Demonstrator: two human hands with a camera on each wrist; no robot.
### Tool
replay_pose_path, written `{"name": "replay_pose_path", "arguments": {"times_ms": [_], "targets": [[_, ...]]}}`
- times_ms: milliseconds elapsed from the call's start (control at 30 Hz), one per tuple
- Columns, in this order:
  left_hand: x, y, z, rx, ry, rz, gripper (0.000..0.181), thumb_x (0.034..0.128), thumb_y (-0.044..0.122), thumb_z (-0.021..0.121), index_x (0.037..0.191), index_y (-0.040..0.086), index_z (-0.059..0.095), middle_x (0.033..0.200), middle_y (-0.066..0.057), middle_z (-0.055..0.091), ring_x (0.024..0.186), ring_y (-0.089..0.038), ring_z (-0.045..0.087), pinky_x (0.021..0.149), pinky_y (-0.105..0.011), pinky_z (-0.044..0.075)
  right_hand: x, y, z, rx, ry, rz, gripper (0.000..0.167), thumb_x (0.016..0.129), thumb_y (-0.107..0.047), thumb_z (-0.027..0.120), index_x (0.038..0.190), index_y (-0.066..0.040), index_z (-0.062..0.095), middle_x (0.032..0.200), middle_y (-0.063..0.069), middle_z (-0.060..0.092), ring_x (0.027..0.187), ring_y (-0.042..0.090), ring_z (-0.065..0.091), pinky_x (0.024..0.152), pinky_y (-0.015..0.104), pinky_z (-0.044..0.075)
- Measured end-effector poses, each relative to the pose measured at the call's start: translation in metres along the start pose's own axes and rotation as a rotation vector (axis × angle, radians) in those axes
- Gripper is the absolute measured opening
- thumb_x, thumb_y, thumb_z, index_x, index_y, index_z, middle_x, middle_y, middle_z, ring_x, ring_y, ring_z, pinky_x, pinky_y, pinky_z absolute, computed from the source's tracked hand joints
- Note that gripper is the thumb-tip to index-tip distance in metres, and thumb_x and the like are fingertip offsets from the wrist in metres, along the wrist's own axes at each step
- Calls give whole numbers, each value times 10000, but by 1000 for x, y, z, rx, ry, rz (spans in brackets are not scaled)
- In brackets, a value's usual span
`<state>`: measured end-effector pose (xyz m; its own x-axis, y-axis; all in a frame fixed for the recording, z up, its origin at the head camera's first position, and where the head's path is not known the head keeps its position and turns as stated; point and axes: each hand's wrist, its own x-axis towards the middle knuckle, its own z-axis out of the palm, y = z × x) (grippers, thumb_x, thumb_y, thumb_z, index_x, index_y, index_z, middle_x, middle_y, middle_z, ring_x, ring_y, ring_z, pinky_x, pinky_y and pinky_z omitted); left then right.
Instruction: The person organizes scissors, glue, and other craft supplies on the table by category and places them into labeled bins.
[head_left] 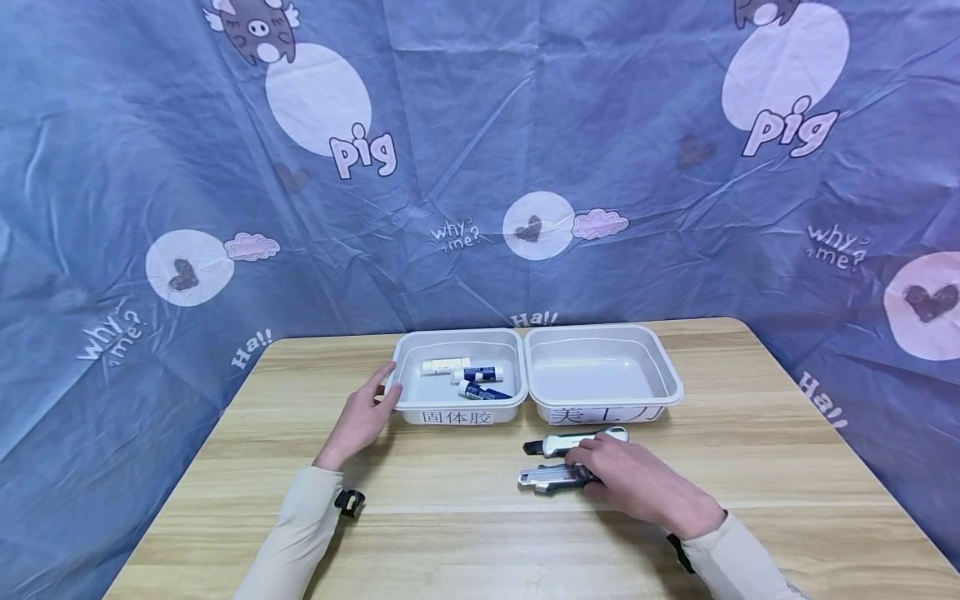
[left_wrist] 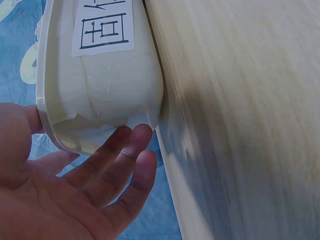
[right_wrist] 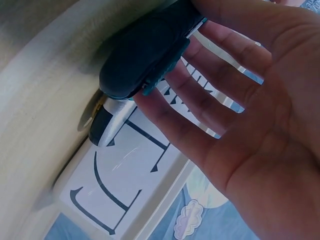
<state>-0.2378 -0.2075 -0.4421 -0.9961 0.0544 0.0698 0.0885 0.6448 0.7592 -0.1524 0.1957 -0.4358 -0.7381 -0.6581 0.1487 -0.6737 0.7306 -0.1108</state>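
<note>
My right hand [head_left: 633, 479] pinches the nearer utility knife [head_left: 551, 477], grey and black, between thumb and fingers, low over the table. In the right wrist view, that knife's dark rounded end [right_wrist: 135, 65] stands out past the fingertips. Just behind it lies a second utility knife [head_left: 558, 444], white-grey with a black tip, partly covered by the hand. My left hand [head_left: 363, 421] touches the left end of the left white tray [head_left: 457, 409], its fingers loosely extended against the outer wall. Inside that tray lie a white glue stick [head_left: 444, 365] and two blue-and-white glue sticks [head_left: 480, 375].
Directly right of it stands a second white tray [head_left: 603, 400] with nothing in it, rim against rim. Paper labels with Chinese characters are on both front walls. A blue printed curtain [head_left: 465, 167] hangs behind the wooden table [head_left: 465, 542].
</note>
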Motion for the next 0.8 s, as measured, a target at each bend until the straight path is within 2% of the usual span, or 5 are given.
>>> {"name": "replay_pose_path", "arguments": {"times_ms": [333,600,800], "targets": [[0,0,0,1,3,1,554,1081,305,508,1585,114,381,1197,-233,692,936,-259,722,785,-358,568,0,0,-1,5,7,3,320,777,-109,854,1057,-162,710,1013,-32,705,907,172,625,716,392,541],[0,-2,0,-1,1,2,559,1079,314,509,1585,111,380,1212,-243,686,940,-264,724,786,-357,572,-1,2,-4,7,22,20,366,797,-67,832,1141,-120,721,1116,37,710,1041,221,657,842,446,569],[0,-2,0,-8,-1,-4,561,1080,309,512,1588,115,374,1197,-238,688,939,-268,719,753,-333,564,-1,3,-7,-3,38,9,366,795,-75,836,1140,-108,721,1102,32,714,1009,215,656,851,429,566]]}}
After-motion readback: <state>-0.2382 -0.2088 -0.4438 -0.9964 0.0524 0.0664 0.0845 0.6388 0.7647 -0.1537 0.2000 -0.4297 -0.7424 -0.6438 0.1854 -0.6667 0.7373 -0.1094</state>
